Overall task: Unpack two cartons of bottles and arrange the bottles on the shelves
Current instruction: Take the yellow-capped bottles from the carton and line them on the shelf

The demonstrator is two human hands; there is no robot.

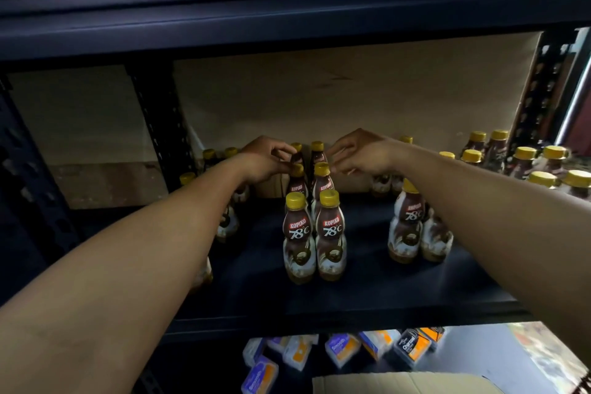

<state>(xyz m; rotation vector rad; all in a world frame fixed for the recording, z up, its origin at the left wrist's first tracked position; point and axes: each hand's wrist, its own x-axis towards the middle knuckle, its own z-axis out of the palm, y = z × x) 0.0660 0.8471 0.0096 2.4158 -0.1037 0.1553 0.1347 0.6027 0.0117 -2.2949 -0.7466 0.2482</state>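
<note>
Several brown-and-cream plastic bottles with yellow caps stand at the left of the dark blue metal shelf, half hidden by a forearm. Next, the left hand pinches the cap of the second-rank left bottle in the centre double file. The right hand curls its fingertips round the cap of the second-rank right bottle. Holding by the caps likely keeps the pair upright and snug against their neighbours, labels forward. Further right, another bottle cluster stands apart across bare shelf.
</note>
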